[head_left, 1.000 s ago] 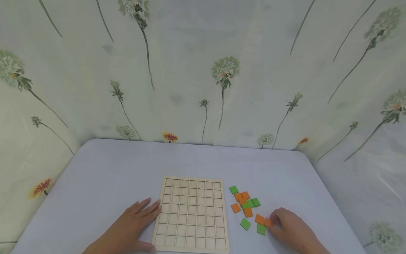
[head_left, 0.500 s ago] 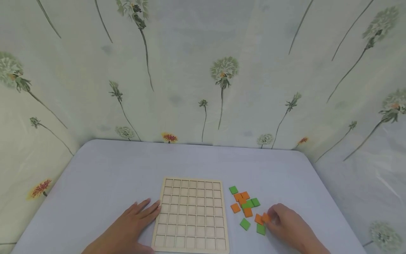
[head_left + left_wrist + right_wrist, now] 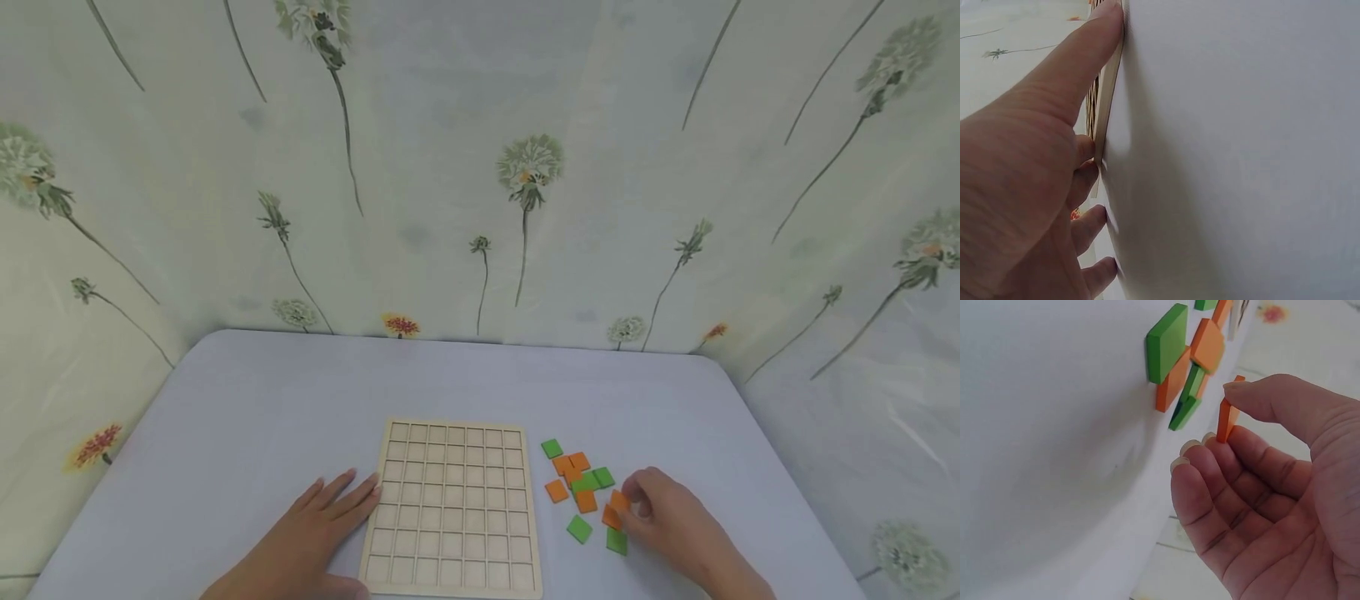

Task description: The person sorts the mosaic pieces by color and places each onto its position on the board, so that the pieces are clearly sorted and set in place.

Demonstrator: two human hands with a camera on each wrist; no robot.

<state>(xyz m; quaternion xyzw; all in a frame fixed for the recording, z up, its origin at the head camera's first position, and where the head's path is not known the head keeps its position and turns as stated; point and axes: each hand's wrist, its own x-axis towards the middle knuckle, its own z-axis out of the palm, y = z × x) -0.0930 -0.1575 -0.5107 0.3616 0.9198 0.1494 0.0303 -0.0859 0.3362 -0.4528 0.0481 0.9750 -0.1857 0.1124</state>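
Note:
A pale wooden grid board (image 3: 454, 496) lies flat on the table, its square cells bare. My left hand (image 3: 311, 533) rests at the board's left side, fingers extended; in the left wrist view the thumb (image 3: 1075, 65) lies along the board's edge. Thumb and fingers of my right hand (image 3: 667, 521) pinch an orange square tile (image 3: 1229, 419), held raised and tilted in the right wrist view. From the head it overlaps another orange tile (image 3: 611, 517), which lies beside a green tile (image 3: 617, 542).
Right of the board lies a loose cluster of green and orange tiles (image 3: 586, 501), several overlapping. A separate green tile (image 3: 579, 529) sits nearer the front. Behind the white table (image 3: 300, 400) hangs a flower-print cloth (image 3: 420, 167).
My right hand has moved slightly up and left, away from me, lifting the orange tile from beside the neighbouring orange one. The left hand and board stay in place.

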